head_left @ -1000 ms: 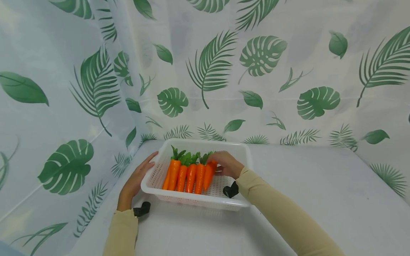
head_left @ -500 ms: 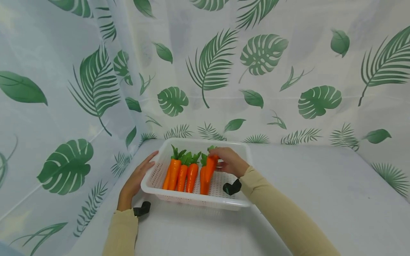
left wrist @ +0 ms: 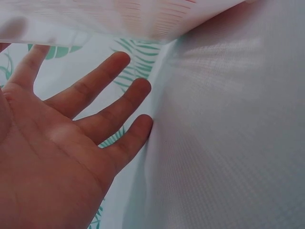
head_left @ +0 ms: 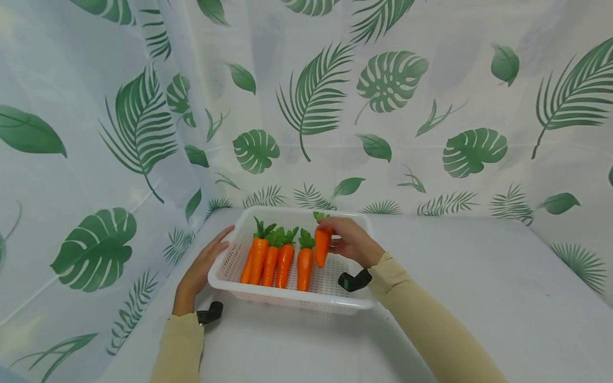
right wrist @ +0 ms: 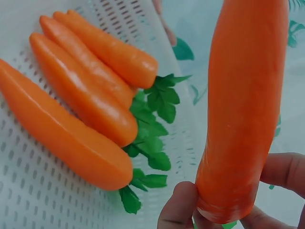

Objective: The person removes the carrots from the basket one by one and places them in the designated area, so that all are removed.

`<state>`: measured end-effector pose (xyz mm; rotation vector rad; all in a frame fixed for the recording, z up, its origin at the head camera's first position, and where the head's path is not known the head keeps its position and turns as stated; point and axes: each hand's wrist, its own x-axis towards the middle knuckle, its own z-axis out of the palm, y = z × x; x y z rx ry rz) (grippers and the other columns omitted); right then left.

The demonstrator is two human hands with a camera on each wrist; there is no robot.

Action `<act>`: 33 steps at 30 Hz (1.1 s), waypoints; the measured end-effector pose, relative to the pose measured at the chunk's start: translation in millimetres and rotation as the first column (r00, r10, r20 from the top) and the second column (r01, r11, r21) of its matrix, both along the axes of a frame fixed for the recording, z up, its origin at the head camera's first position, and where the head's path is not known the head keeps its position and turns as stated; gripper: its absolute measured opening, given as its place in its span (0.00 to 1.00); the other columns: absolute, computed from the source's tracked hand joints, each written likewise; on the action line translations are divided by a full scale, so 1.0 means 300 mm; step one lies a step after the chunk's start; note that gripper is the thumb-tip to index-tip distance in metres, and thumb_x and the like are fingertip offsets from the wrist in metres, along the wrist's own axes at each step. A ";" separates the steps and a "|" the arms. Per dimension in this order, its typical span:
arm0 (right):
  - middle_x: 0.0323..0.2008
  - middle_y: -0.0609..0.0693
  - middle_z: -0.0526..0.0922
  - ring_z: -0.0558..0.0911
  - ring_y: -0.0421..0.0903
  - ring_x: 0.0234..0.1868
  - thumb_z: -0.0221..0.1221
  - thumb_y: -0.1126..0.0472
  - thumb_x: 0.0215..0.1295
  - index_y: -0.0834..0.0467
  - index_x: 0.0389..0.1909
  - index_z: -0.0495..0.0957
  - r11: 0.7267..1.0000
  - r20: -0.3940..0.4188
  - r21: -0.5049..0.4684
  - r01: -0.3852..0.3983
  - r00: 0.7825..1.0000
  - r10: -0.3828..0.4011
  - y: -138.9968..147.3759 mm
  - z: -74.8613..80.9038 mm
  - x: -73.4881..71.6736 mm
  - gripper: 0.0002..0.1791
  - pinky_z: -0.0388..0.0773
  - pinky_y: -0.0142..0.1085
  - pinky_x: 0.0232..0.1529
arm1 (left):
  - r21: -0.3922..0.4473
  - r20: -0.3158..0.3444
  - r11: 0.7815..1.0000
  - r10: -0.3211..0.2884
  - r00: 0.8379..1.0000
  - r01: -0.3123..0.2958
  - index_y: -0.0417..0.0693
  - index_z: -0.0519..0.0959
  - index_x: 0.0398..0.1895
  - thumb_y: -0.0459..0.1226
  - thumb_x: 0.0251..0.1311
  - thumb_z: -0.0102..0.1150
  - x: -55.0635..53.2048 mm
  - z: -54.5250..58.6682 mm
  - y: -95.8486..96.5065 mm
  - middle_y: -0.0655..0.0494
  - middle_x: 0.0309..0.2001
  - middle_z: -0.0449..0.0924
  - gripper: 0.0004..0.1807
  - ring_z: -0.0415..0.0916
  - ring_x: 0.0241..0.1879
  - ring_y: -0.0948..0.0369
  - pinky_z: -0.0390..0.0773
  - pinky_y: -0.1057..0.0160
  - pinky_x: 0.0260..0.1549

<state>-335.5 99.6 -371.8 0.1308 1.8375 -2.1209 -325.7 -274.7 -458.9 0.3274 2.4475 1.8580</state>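
My right hand [head_left: 351, 240] pinches an orange carrot [head_left: 322, 247] near its leafy top, and its tip points down over the right part of a white slotted basket [head_left: 345, 302]. In the right wrist view, thumb and fingers sit around the thick end of this carrot [right wrist: 243, 109]. Several other carrots lie side by side in the basket, green tops toward the back. One carrot [head_left: 304, 268] lies apart from the row [head_left: 258, 260] on the left. My left hand [head_left: 198, 268] rests against the basket's left rim; its fingers [left wrist: 90, 93] are spread and straight in the left wrist view.
The basket stands on a white-covered table [head_left: 460, 276]. A leaf-patterned curtain [head_left: 330, 154] hangs behind and along the left side. Small black devices [head_left: 354, 281] are strapped at both wrists, the right one overlapping the basket.
My right hand has raised the carrot up and slightly right, away from the others. A gap has opened between the neighbouring carrot and the left row. The left hand stays at the rim.
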 end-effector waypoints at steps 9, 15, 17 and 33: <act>0.57 0.58 0.76 0.75 0.54 0.54 0.56 0.58 0.82 0.68 0.76 0.67 1.000 -0.057 -0.015 -0.019 0.998 0.019 0.039 -0.006 0.021 0.29 0.82 0.37 0.51 | -0.004 0.008 1.000 -0.002 1.000 0.002 0.72 0.55 0.87 0.59 0.83 0.43 -0.003 -0.005 -0.002 0.53 0.84 0.57 0.34 0.71 0.67 0.40 0.84 0.46 0.55; 0.61 0.59 0.74 0.75 0.55 0.56 0.56 0.60 0.80 0.68 0.77 0.66 1.000 -0.069 -0.007 -0.025 0.997 0.024 0.057 0.003 0.031 0.30 0.82 0.37 0.52 | 0.001 0.011 1.000 0.000 1.000 0.000 0.71 0.55 0.87 0.59 0.82 0.44 -0.007 -0.003 -0.002 0.53 0.84 0.57 0.35 0.71 0.67 0.40 0.84 0.47 0.55; 0.61 0.59 0.74 0.75 0.55 0.56 0.56 0.60 0.80 0.68 0.77 0.66 0.999 -0.079 -0.002 -0.032 0.996 0.032 0.065 0.012 0.039 0.30 0.82 0.37 0.52 | 0.004 0.012 1.000 0.002 1.000 -0.003 0.70 0.55 0.88 0.59 0.82 0.44 -0.006 -0.002 -0.002 0.53 0.83 0.58 0.35 0.71 0.67 0.40 0.84 0.47 0.55; 0.58 0.55 0.75 0.76 0.53 0.55 0.54 0.59 0.83 0.66 0.75 0.67 0.998 -0.136 -0.032 -0.054 0.989 0.049 0.144 0.036 0.098 0.26 0.82 0.37 0.54 | -0.001 0.008 1.000 -0.017 1.000 0.017 0.70 0.54 0.88 0.56 0.84 0.42 0.014 0.020 0.004 0.49 0.84 0.56 0.33 0.70 0.67 0.39 0.84 0.48 0.55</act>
